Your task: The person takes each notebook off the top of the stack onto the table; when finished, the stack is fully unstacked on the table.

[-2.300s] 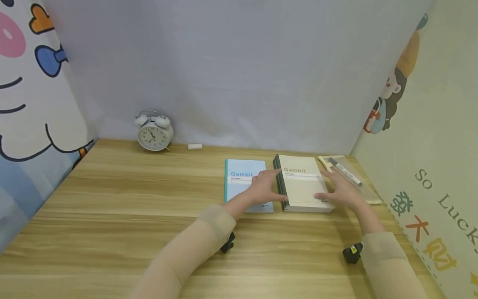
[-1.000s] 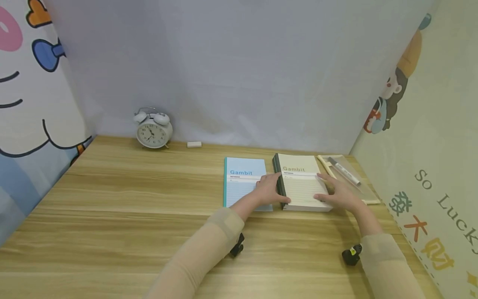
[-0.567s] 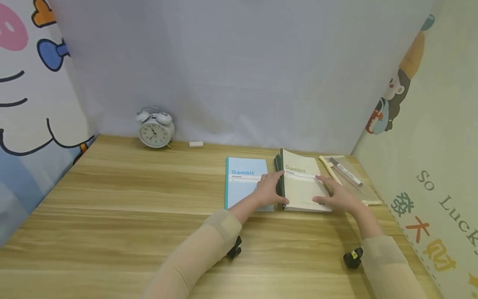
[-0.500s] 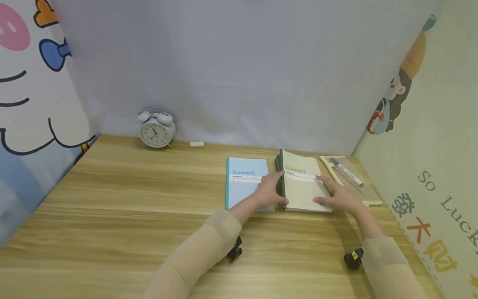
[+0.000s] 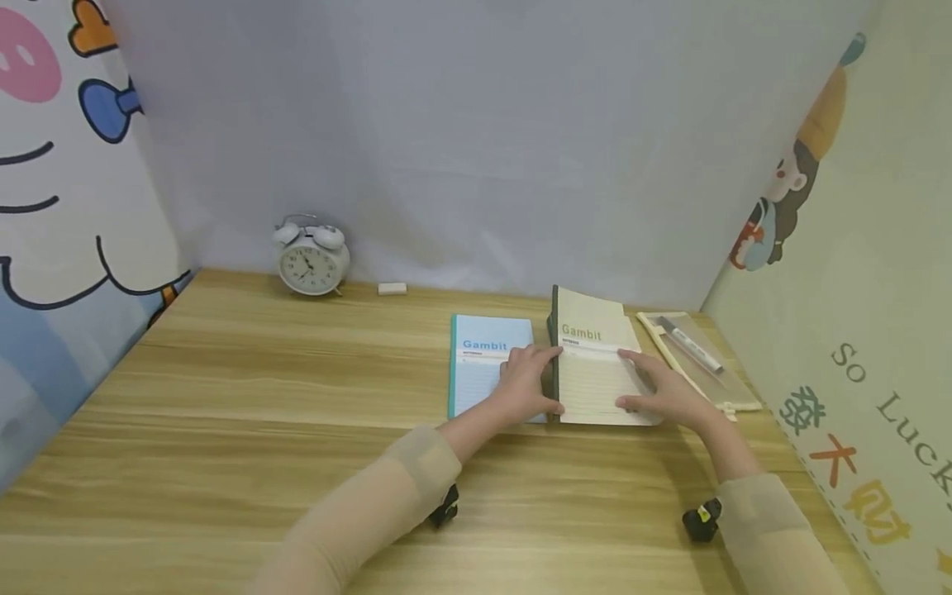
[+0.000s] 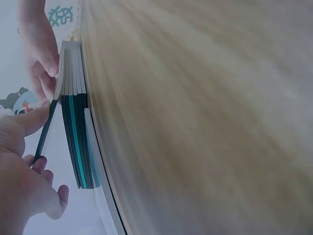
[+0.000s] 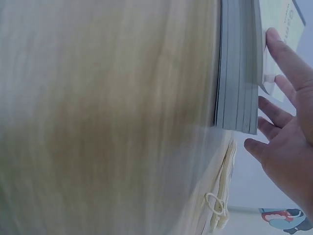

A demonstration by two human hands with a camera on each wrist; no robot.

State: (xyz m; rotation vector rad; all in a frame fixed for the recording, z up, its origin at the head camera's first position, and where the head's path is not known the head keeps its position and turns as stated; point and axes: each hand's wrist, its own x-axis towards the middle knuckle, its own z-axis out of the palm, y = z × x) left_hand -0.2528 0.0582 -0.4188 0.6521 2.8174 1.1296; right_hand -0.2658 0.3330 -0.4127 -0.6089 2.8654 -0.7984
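Observation:
A cream Gambit notebook with a dark spine is raised on its left side above a stack of notebooks. My left hand pinches its spine between thumb and fingers, and the left wrist view shows a gap under that side. On the opposite edge, my right hand holds the notebook by thumb and fingers; in the right wrist view its page edge bends there. Directly left of the stack lies a light-blue Gambit notebook, partly hidden behind my left hand.
Right of the stack lies a clear zip pouch with a grey-and-white marker. A white twin-bell alarm clock and a white eraser stand along the back of the wooden table. Walls border the back and right.
Both hands have closed on the top notebook. Its spine side has come up off the stack, and the notebook has shifted slightly left along with both hands.

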